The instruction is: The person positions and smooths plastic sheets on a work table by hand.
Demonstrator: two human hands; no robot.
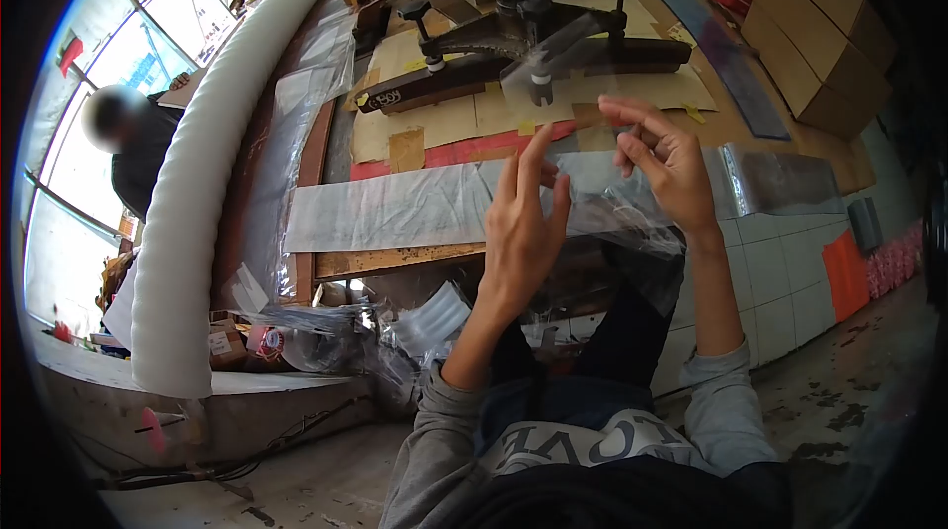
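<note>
Across mid-frame stretched the counter (400, 260), a dark machine (469, 38) upper centre! Clear film (645, 233) hung right of centre; the left hand (520, 223), centre, had thumb and fingers apart; the right hand (671, 168) curled just above the film, grip impossible to tell.

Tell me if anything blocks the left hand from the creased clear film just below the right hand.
Nothing visible does: no other object shows between the left hand and the clear film. The right hand is on the opposite side, out of that path. Whether either hand touches the film is unclear.
</note>
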